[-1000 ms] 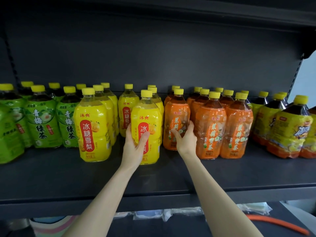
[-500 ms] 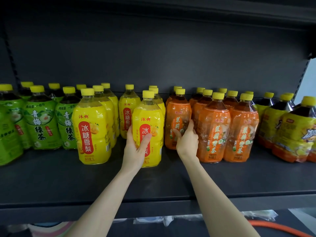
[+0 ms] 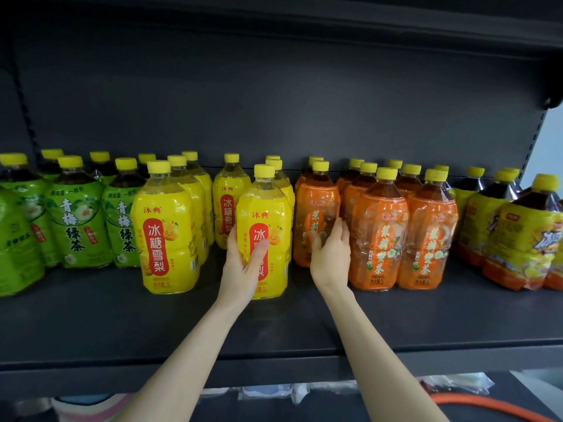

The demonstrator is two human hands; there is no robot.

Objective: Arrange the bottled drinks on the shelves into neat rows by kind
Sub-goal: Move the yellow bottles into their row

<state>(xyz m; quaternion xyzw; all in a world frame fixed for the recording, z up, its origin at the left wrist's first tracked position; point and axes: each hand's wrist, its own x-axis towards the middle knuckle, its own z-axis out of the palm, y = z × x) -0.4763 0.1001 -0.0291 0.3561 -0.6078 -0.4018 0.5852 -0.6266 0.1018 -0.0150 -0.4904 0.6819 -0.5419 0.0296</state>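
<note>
Far left: green-labelled plastic tea bottles (image 3: pixel 77 220) with yellow caps stand grouped on the dark metal shelf (image 3: pixel 91 324).
Next: yellow-labelled plastic bottles (image 3: pixel 166 239) stand in rows.
Your left hand (image 3: pixel 243 263): wrapped round the front yellow bottle (image 3: pixel 268 205), thumb across its red label; the bottle stands upright.
Your right hand (image 3: pixel 330 257): thumb and fingers curl round the leftmost orange-labelled plastic bottle (image 3: pixel 316 205), which is just beside the yellow one.
Right: more orange bottles (image 3: pixel 402 233), then film-wrapped yellow packs (image 3: pixel 518 239).

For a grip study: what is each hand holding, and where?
Left hand grips a yellow bottle round its label. Right hand touches the side of an orange bottle; grip unclear.
</note>
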